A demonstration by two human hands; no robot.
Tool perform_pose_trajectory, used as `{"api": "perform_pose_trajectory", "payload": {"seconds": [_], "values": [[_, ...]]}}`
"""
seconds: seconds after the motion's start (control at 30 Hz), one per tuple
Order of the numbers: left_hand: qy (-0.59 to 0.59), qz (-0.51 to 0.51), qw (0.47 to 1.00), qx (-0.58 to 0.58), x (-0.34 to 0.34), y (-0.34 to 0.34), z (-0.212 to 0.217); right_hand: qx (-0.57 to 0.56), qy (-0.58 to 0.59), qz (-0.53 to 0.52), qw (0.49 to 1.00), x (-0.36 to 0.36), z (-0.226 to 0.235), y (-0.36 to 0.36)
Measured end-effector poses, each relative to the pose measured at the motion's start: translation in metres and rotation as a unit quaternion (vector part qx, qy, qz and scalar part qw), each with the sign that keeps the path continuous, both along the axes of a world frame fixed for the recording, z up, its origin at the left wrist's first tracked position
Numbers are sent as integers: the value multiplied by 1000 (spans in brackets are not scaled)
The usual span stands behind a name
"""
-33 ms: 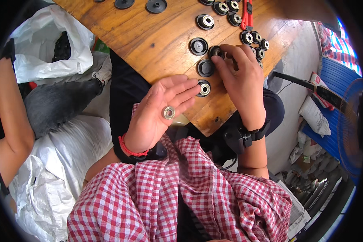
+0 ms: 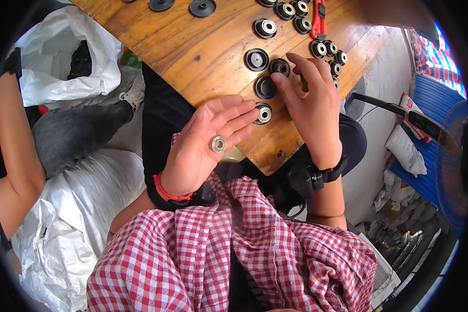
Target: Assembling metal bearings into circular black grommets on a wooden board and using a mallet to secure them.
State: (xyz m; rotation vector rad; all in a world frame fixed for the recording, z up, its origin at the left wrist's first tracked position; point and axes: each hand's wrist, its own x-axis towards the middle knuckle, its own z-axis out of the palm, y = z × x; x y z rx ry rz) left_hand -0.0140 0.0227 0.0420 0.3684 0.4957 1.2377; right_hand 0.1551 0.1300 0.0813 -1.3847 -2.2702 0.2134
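At the near corner of the wooden table (image 2: 203, 57), step in hand judged as seating a bearing into a rubber mount. Left hand (image 2: 203, 143) palm-up and spread, gripping nothing, cradling a small steel ball bearing (image 2: 218, 144) loose on the palm; fingertips just touching a black round rubber mount with a metal centre (image 2: 264, 114) near the table edge. Right hand (image 2: 312, 99) palm-down, fingers curled over another black rubber mount (image 2: 280, 66), thumb tip resting on a plain black rubber cap (image 2: 265, 87); whether pinched or merely pressed cannot be told. A further black cap (image 2: 257, 59) just beyond, finished mounts clustered at the far right (image 2: 327, 49) beside an orange utility knife (image 2: 318, 18). White plastic sacks (image 2: 67, 57) left of the table; another person's arm (image 2: 15, 151) at the left rim. For good work: palm kept level so the bearing stays put; bearing set square to the bore, pressed evenly, never cocked; mount held flat on the table, clear of the edge.
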Motion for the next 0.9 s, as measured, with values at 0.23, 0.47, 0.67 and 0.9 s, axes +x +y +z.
{"api": "perform_pose_trajectory", "payload": {"seconds": [0.23,0.47,0.67,0.9], "values": [[25,43,998,43,4,6,3,-104,81,279,951,-23,5,-48],[164,118,971,127,8,3,1,-94,97,113,984,-12,12,-35],[751,160,547,334,-8,10,-25,-109,21,33,993,-5,12,-28],[803,147,458,353,-7,11,-33,-76,-6,52,996,-5,8,-26]]}}
